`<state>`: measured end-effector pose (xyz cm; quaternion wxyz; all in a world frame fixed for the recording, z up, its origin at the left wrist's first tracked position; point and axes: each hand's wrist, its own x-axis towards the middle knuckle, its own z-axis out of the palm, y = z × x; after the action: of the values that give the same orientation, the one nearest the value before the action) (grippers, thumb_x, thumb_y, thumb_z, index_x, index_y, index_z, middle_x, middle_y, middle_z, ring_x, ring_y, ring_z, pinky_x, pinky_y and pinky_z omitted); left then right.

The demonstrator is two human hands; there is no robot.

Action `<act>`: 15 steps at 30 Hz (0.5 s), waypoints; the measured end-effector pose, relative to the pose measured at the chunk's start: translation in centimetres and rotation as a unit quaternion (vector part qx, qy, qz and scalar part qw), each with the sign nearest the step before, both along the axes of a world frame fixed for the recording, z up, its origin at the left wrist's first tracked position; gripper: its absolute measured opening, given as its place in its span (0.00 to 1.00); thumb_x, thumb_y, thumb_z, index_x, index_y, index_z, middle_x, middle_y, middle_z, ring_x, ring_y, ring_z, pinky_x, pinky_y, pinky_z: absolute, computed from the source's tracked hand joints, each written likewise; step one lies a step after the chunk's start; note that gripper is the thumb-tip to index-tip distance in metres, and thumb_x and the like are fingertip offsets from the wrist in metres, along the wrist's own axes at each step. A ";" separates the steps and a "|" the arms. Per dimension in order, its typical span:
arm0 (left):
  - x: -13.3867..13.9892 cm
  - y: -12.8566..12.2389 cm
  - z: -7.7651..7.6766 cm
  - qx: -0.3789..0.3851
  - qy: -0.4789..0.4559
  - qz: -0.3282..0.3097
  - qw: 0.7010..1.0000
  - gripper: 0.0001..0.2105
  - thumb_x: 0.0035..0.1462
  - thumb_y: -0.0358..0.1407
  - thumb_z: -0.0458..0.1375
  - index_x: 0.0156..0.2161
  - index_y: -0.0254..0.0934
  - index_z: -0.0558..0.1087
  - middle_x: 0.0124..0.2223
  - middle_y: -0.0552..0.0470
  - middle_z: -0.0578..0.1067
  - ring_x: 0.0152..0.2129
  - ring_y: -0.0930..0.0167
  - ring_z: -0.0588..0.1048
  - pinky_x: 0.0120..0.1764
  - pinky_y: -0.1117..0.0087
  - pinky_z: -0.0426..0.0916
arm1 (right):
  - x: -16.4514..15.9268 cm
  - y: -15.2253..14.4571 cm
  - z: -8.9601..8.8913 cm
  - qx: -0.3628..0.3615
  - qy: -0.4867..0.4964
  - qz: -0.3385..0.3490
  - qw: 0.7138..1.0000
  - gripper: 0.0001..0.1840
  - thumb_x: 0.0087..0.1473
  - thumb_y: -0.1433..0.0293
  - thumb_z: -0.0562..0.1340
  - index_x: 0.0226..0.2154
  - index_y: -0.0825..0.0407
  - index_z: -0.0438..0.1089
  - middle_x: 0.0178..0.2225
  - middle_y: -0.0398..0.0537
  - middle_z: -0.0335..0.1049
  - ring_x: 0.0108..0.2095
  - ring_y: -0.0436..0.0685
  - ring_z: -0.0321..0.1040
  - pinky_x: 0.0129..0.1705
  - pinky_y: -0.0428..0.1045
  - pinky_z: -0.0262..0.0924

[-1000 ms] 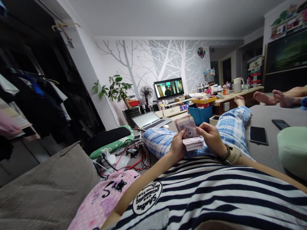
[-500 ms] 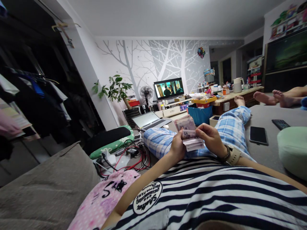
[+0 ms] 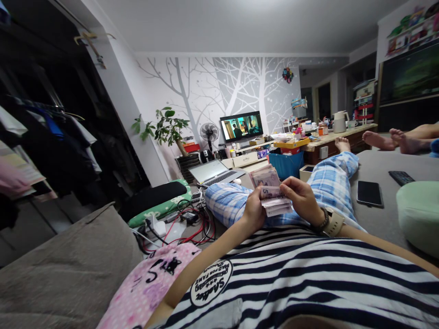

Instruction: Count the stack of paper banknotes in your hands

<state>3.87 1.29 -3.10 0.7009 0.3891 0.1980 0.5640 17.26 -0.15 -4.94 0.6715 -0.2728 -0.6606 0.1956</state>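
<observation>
Front note (image 3: 270, 192) has bent down toward me since a second ago, its 5 now lower; fingers of my left hand (image 3: 254, 208) mostly hidden behind the wad (image 3: 266, 176), number of notes hard to make out; wad pinkish-mauve, fanned above, pale edges below; left hand grips it over my plaid trousers (image 3: 228, 203); right hand (image 3: 302, 196) pinches the note's right edge.

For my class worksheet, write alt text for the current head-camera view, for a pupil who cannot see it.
The left hand grips a stack of banknotes while the right hand pinches their edge, in front of blue plaid trousers. Beyond are an open laptop and a lit television; a smartphone lies on the gray sofa at right.
</observation>
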 end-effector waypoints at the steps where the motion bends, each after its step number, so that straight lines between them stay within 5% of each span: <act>1: 0.0 0.0 0.0 -0.001 0.000 -0.002 1.000 0.15 0.56 0.38 0.56 0.44 0.29 0.73 0.36 0.44 0.80 0.37 0.61 0.78 0.44 0.61 0.72 | 0.0 0.0 0.0 0.001 0.000 0.000 1.000 0.15 0.57 0.59 0.60 0.25 0.51 0.65 0.22 0.40 0.58 0.24 0.50 0.53 0.26 0.47 0.50; 15: -0.1 -0.2 0.1 -0.002 0.004 -0.003 1.000 0.14 0.55 0.38 0.56 0.43 0.30 0.74 0.37 0.44 0.80 0.36 0.61 0.78 0.43 0.61 0.72 | 0.0 -0.1 0.0 0.004 -0.005 -0.004 1.000 0.15 0.57 0.58 0.60 0.25 0.51 0.65 0.21 0.40 0.58 0.23 0.50 0.53 0.25 0.47 0.50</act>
<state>3.74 1.14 -3.02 0.7025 0.3901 0.2010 0.5603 17.24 -0.25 -4.94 0.6701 -0.2733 -0.6636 0.1892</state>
